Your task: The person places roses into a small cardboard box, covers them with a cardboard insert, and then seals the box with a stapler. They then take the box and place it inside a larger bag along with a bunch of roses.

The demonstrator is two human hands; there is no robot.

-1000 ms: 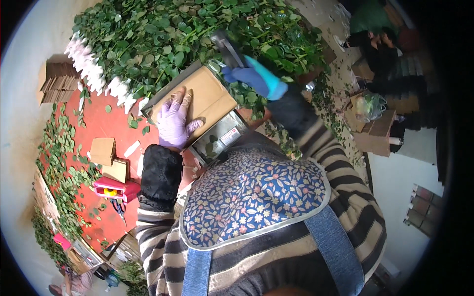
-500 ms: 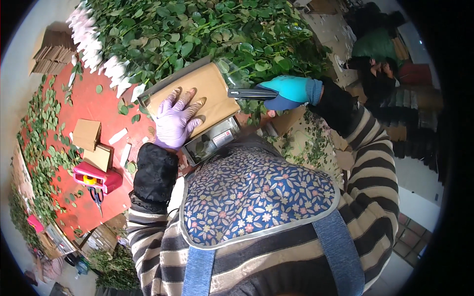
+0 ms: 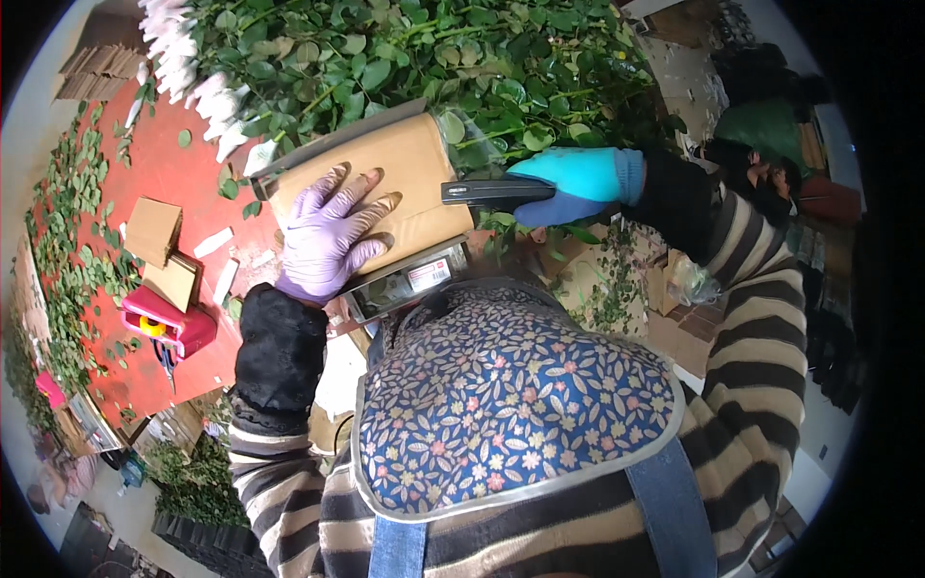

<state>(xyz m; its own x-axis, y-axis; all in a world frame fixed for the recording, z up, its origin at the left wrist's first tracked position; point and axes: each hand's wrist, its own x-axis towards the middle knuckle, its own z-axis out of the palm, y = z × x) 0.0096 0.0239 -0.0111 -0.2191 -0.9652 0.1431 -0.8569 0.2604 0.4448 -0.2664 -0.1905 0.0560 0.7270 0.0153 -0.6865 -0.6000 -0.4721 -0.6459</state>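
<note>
My left hand (image 3: 328, 241), in a pale purple glove with worn brownish fingertips, lies with fingers spread on a sheet of brown cardboard (image 3: 424, 159). The cardboard rests in a grey metal holder (image 3: 323, 149), whose raised back edge shows along the far side. A black stapler (image 3: 493, 193) is gripped in my right hand (image 3: 578, 183), which wears a turquoise and dark blue glove. The stapler's nose overlaps the right edge of the cardboard. Whether its jaws are pressed together cannot be made out.
Leafy green stems (image 3: 405, 58) are heaped beyond the holder, with white-wrapped bunch ends (image 3: 207, 96) at their left. On the red table (image 3: 217, 299) sit small cardboard pieces (image 3: 154, 231), a pink tape dispenser (image 3: 188, 328), scissors (image 3: 166, 361) and loose leaves. Another person's hands (image 3: 766, 171) show far right.
The stapler has moved left, its nose now farther over the cardboard's right edge. My left hand stays spread on the cardboard. The whole view has shifted slightly.
</note>
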